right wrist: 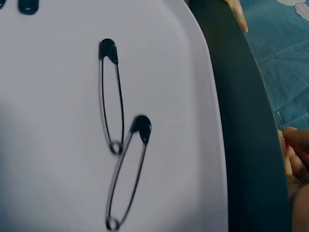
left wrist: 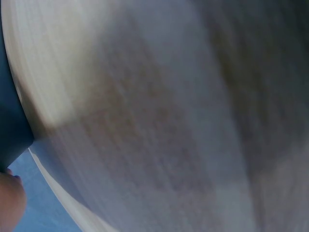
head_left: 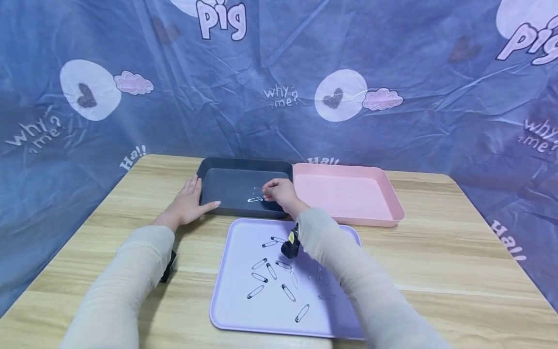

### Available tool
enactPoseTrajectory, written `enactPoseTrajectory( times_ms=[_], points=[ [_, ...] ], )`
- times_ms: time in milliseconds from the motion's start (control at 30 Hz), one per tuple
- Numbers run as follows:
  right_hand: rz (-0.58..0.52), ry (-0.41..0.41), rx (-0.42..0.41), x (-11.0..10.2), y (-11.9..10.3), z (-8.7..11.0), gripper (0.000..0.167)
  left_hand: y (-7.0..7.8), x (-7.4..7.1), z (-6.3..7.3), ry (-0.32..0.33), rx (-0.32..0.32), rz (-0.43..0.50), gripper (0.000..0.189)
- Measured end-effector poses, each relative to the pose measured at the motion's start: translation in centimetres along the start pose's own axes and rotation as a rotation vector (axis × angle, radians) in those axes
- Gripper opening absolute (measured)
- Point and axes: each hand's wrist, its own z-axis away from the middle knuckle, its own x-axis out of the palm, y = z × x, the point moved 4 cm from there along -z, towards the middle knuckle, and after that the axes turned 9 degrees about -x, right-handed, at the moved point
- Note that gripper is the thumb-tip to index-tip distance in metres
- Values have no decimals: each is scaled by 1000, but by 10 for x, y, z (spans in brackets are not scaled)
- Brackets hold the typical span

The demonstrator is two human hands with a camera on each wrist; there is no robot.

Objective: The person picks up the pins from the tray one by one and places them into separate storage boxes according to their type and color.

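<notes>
Over the dark grey tray [head_left: 231, 182], my right hand [head_left: 281, 194] pinches a silver safety pin [right wrist: 279, 121] between thumb and fingertips. Another silver safety pin [head_left: 254, 199] shows right beside those fingertips, against the tray floor. My left hand [head_left: 186, 203] rests at the tray's front left corner, fingers extended along the left side and thumb stretched to the front rim. Nearer to me, several black safety pins [head_left: 288, 293] lie scattered on a lavender tray [head_left: 257, 325]. Fainter silver pins [head_left: 294, 279] lie toward its right half, partly under my right forearm's shadow.
A pink tray [head_left: 348, 196] stands against the dark tray's right side. All three trays sit on a wooden table [head_left: 457, 271], with a blue printed cloth [head_left: 244, 116] hanging behind it. A black wrist device [head_left: 290, 245] on my right arm hangs over the lavender tray.
</notes>
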Motion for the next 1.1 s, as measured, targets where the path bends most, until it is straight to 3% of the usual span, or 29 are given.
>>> enactPoseTrajectory(
  times_ms=[67,167,267,333,500,567,633,900,1000,1100],
  points=[
    [-36,-15,-42,3,9,-7,8,0,0,0,2,3,2,100],
    [-63,-26,-36,8,18,-15,8,0,0,0,3,6,6,100],
    [-38,-14,3,14,24,-22,11,0,0,-1,3,6,6,100],
    [-20,-2,42,16,14,-17,15,-1,0,-2,4,7,4,100],
    [-79,-28,-8,22,70,-62,19,-2,0,-3,4,5,1,100],
    [-85,-21,5,26,107,-89,18,-2,0,-3,2,3,0,100],
    [-79,-6,23,30,122,-101,17,-1,1,-2,0,1,1,100],
    [-37,37,92,36,125,-98,7,-1,0,-2,4,-4,-5,100],
    [0,50,115,38,144,-114,10,-1,0,-2,3,-7,-6,100],
    [-12,32,94,39,179,-140,12,-1,0,-2,-2,-5,-7,100]
  ],
)
